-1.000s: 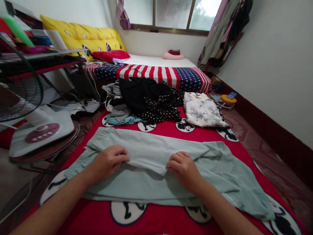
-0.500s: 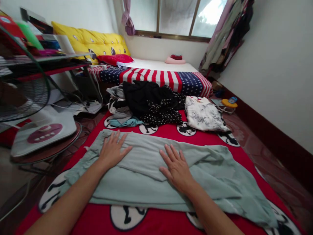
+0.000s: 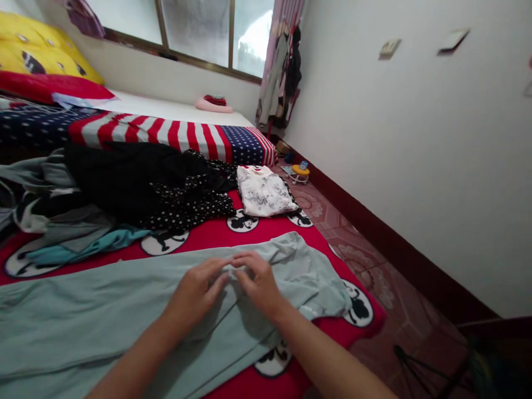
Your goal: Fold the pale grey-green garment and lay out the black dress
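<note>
On the red blanket [image 3: 216,233], green pants [image 3: 116,316] stretch from nine o'clock to two beneath the left hand [image 3: 195,291] and right hand [image 3: 261,280]. Both half-curl, fingertips nearly meeting; whether they pinch fabric is unclear.

The pale green garment [image 3: 137,296] is spread across a red blanket [image 3: 210,235]. Its right end is creased.

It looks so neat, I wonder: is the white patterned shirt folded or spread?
Folded: the white patterned shirt lies in a compact, squarish shape, no sleeves spread out.
</note>
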A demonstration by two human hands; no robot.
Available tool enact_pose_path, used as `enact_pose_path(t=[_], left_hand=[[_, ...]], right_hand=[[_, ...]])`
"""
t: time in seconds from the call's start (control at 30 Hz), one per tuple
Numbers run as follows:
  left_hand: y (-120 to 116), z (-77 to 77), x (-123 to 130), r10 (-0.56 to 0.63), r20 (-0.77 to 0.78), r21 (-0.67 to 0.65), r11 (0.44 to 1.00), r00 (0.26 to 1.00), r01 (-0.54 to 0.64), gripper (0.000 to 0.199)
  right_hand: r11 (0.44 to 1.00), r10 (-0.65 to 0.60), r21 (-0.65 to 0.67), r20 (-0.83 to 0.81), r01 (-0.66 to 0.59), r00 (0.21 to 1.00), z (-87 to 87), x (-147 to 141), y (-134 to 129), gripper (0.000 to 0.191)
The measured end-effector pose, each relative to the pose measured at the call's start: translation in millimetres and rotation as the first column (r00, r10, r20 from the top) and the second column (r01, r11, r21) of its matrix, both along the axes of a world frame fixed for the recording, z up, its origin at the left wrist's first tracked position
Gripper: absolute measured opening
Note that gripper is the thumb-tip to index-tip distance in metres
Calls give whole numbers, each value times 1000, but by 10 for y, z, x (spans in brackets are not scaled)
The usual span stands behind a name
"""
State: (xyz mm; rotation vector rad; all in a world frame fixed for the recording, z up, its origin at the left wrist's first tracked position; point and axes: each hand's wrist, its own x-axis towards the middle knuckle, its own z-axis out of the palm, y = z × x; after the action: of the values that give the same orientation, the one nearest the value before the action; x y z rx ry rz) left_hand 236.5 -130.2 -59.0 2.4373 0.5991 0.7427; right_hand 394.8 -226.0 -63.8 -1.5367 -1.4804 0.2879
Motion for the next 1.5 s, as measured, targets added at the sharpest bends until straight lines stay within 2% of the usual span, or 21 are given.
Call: enact_pose_path(t=[0.07, 0.13, 0.2, 0.27, 0.33, 0.47, 0.6, 0.7, 0.77, 0.83, 0.9, 0.93, 1.0, 1.07, 1.1, 1.17, 1.3, 1.4, 1.5], left_hand=[[-183, -59, 143, -49, -4, -6, 999, 999, 49, 28], [-291, -125, 184, -65, -24, 37, 997, 998, 66, 32], [-338, -178, 179, -62, -53, 78, 995, 997, 66, 41], [-349, -210, 167, -57, -87, 95, 993, 995, 65, 44], [-347, -226, 161, -50, -108, 95, 994, 993, 61, 44], [-339, -221, 161, -49, -125, 76, 995, 991, 59, 37], [-313, -199, 169, -61, -124, 26, 998, 990, 64, 19], [-295, -209, 178, -52, -89, -15, 999, 995, 51, 26], [-295, -236, 180, -6, -41, 5, 1000, 999, 7, 29], [-301, -273, 178, 46, -14, 69, 997, 999, -45, 21], [-306, -315, 177, 70, -43, 151, 987, 997, -63, 33], [-307, -336, 177, 73, -71, 186, 981, 995, -59, 42], [-301, -376, 175, 65, -126, 233, 972, 990, -34, 53], [-291, -405, 171, 39, -175, 245, 970, 984, 5, 58], [-287, -414, 168, 22, -193, 243, 970, 981, 26, 61], [-283, -414, 164, 2, -218, 236, 970, 976, 51, 63], [-294, -373, 170, 28, -239, 232, 972, 971, 29, 52], [-303, -348, 180, 41, -239, 237, 971, 970, 18, 43], [-304, -344, 184, 36, -233, 230, 973, 972, 19, 40]], right_hand=[[988, -154, 21, -19, 155, 988, 74, 398, -89, 25], [960, -277, -35, 35, 278, 960, 105, 832, -194, 28], [933, -323, -137, 91, 333, 942, 83, 1208, -287, 33], [925, -299, -210, 110, 316, 948, 35, 1460, -344, 36], [935, -234, -248, 107, 254, 966, -4, 1587, -358, 29], [946, -112, -292, 113, 140, 987, 3, 1663, -309, 12], [931, -114, -325, 184, 169, 976, 41, 1734, -266, 15], [902, -157, -350, 278, 252, 948, 93, 1726, -259, 16], [884, -201, -342, 336, 318, 920, 162, 1628, -254, 20], [887, -245, -280, 387, 366, 889, 245, 1421, -245, 28], [921, -237, -189, 420, 340, 876, 301, 1100, -239, 36], [946, -198, -151, 434, 288, 879, 308, 907, -240, 39], [976, -31, -181, 449, 125, 893, 273, 509, -245, 47], [961, 159, -274, 462, -30, 873, 190, 173, -248, 63], [946, 217, -317, 464, -68, 859, 143, 53, -245, 71], [924, 237, -380, 471, -47, 850, 56, -76, -230, 77], [885, 106, -436, 525, 160, 845, -44, 19, -210, 89], [850, 50, -453, 577, 269, 815, -73, 256, -254, 96], [806, 37, -482, 620, 344, 783, -63, 566, -336, 95]])
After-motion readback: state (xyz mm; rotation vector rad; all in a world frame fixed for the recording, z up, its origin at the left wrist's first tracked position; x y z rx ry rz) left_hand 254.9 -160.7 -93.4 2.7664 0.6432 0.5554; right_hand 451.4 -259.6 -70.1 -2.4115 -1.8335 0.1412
